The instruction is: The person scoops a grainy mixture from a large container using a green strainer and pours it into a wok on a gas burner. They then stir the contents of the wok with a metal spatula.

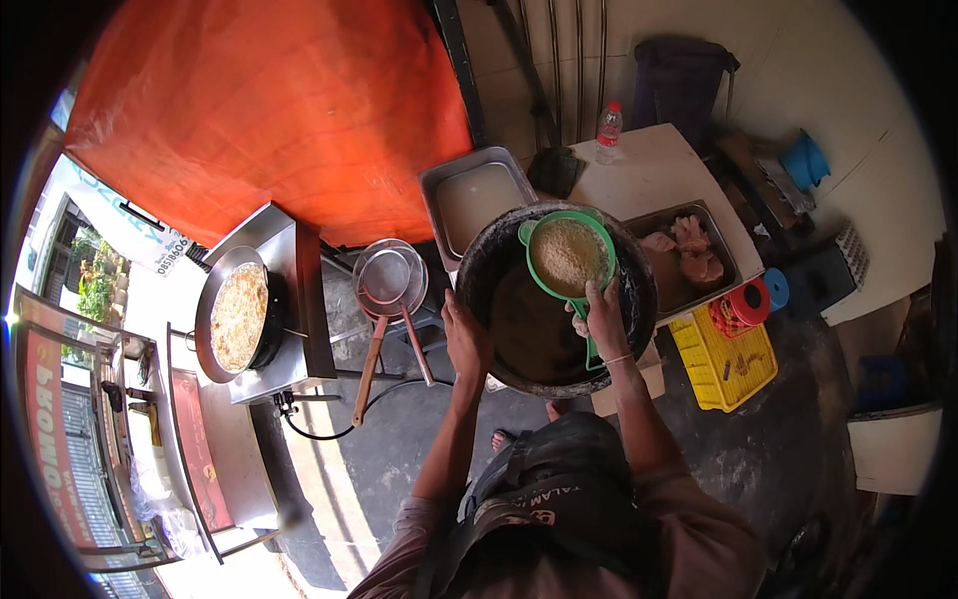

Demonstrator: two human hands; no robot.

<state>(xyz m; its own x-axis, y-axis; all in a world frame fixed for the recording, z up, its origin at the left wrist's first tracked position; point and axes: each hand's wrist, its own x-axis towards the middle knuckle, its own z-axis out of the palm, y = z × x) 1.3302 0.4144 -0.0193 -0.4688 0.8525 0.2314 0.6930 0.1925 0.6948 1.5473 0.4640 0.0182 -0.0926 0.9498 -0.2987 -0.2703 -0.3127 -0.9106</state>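
A large black basin (524,329) with pale powder on its rim is in front of my body. My left hand (468,337) holds the basin's left side, fingers along its outer wall. In my right hand (602,322) is the handle of a green plastic strainer (533,258), held over the basin's far right part. Pale, crumbly material (569,254) fills much of the strainer's bowl. The inside of the basin looks dark, and what lies at its bottom is hard to make out.
Left, a wok (206,322) of bubbling oil sits on a steel stove (310,314), with wire-mesh skimmers (389,273) beside it. A steel pan (486,157) of cloudy liquid stands behind the basin. Right, a tray (733,258) holds raw meat (692,254); below is a yellow crate (688,352).
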